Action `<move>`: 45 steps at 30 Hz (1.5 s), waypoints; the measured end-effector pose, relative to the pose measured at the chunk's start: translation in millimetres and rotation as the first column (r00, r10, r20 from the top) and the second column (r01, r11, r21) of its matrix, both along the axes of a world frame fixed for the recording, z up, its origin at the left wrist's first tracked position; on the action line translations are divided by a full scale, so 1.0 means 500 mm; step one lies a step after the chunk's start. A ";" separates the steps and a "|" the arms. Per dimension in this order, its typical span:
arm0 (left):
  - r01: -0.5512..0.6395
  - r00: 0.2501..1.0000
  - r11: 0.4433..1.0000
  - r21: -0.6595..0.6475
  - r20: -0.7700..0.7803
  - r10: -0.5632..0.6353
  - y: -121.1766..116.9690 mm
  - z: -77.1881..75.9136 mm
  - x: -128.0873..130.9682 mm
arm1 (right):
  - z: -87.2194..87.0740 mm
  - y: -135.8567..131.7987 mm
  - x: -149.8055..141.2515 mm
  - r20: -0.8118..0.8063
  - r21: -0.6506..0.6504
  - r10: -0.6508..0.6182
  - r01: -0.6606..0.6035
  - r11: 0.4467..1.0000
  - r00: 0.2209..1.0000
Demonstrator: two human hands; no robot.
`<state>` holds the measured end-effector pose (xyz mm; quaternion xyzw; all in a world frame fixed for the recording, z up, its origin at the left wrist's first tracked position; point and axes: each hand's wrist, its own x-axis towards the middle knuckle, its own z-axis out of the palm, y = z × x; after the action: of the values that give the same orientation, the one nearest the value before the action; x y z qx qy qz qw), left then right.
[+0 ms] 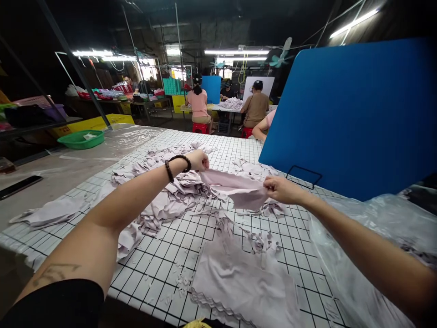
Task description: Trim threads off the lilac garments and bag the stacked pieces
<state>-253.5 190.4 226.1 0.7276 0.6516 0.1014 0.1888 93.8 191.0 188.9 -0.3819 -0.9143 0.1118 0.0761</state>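
Note:
Between my two hands a pale mauve fabric piece (235, 184) is stretched out above the table. My left hand (198, 160), with a dark beaded bracelet at the wrist, pinches its left end. At its right end my right hand (282, 188) grips it with closed fingers. Below lies a garment (244, 278) of the same mauve cloth, spread flat with a wavy lower edge and strips at its top. A large heap of mauve fabric pieces (170, 200) is under and beside my left forearm. Another small pile (254, 169) sits behind the held piece.
A blue board (348, 118) leans at the right behind a black wire stand (303, 176). Clear plastic bags (368, 237) lie along the right edge of the grid-patterned table (164, 269). A green basin (81, 139) and a phone (20, 187) are at left. Other people (197, 102) sit at tables beyond.

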 end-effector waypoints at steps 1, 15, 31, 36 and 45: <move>-0.017 1.000 0.999 0.036 -0.007 0.017 0.002 0.007 -0.002 | 0.006 0.013 0.009 -0.028 0.025 0.019 -0.018 1.000 0.999; 0.086 0.991 0.990 0.114 -0.116 -0.073 0.043 0.131 0.010 | 0.140 0.117 0.103 -0.297 0.060 -0.115 0.139 0.988 0.948; 0.289 0.895 0.956 -0.040 0.367 -0.255 0.061 0.164 0.026 | 0.273 0.126 0.137 -0.579 -0.173 -0.192 0.111 0.979 0.792; 0.376 0.838 0.918 -0.123 0.468 -0.280 0.020 0.051 0.048 | 0.225 0.127 0.147 -0.504 -0.372 -0.242 0.044 0.927 0.829; 0.327 0.866 0.944 -0.052 0.417 -0.277 -0.013 -0.001 0.064 | 0.201 0.110 0.172 -0.446 -0.479 -0.316 0.075 0.875 0.838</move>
<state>-221.3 184.1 225.7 0.7712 0.4814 0.1788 0.3762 179.9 245.9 289.2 -0.4393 -0.7657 0.4051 0.2379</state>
